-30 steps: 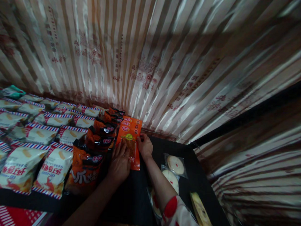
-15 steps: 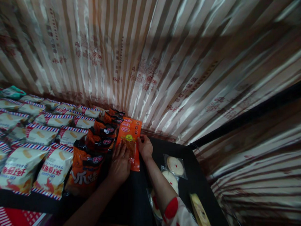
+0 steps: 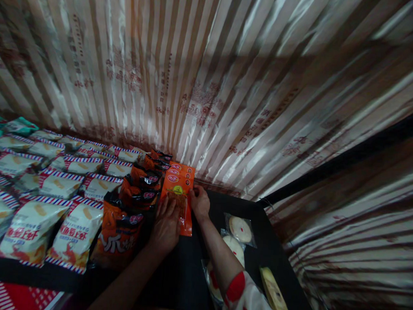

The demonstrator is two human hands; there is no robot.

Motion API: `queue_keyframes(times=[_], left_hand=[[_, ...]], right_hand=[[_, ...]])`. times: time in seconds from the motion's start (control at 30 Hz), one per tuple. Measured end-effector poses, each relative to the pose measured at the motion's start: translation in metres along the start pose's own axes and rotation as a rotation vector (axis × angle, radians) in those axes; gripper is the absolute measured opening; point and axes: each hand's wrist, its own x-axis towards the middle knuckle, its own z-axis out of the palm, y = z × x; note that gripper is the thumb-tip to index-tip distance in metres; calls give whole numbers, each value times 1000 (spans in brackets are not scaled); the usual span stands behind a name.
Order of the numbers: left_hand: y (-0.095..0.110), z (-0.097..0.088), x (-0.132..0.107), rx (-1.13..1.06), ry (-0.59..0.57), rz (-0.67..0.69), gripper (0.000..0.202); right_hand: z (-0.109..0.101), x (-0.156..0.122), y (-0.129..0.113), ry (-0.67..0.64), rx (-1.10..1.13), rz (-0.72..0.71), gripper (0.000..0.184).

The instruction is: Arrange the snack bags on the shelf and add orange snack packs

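Note:
A stack of flat orange snack packets (image 3: 178, 190) lies on the black shelf (image 3: 189, 272), beside a row of dark orange bags (image 3: 134, 202). My left hand (image 3: 165, 226) lies flat on the lower left part of the top orange packet, fingers stretched out. My right hand (image 3: 200, 203) rests against the packet's right edge, fingers curled at its border. Both forearms reach in from the bottom of the view.
White snack bags with red and blue striped edges (image 3: 56, 186) fill the left of the shelf. Clear-wrapped round pastries (image 3: 239, 228) and a yellow bar (image 3: 272, 293) lie to the right. A striped satin curtain (image 3: 209, 82) hangs behind.
Both hands stay on the orange packets. The view has shifted slightly; the hands and packets sit a little lower and to the right.

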Motion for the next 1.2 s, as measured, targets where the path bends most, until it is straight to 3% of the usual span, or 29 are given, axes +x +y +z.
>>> queue_keyframes(times=[0.5, 1.2], left_hand=[[5, 8, -3, 3, 7, 13, 42], [-1, 21, -3, 23, 86, 40, 37]], right_hand=[[-6, 37, 0, 21, -40, -42, 40], [-13, 91, -18, -221, -276, 66, 30]])
